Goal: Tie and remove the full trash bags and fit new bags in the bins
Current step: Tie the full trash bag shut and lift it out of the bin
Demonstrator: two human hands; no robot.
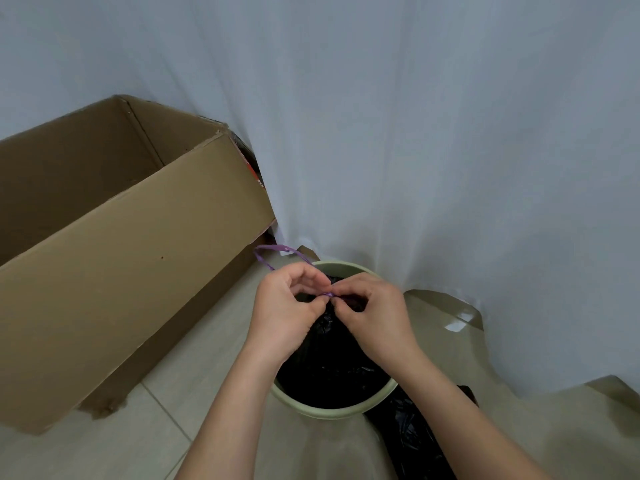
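Pinching the purple drawstring (328, 294) between thumb and fingertips, my left hand (287, 310) and right hand (372, 315) meet directly above the green bin (332, 408), each clamped on its own side of a small knot. I hold them close together, I think, so the knot can be drawn tight against the gathered neck of the black trash bag (332, 362), which sits inside the bin with its top bunched under my fingers. A free loop of the drawstring arcs up behind the bin's far rim, toward the cardboard box (114, 258) standing to the bin's left. Just beside the bin's near right edge lies more black plastic (412, 441) on the floor; whether it is a fresh bag I cannot tell. White curtain (381, 133) hangs behind the bin.
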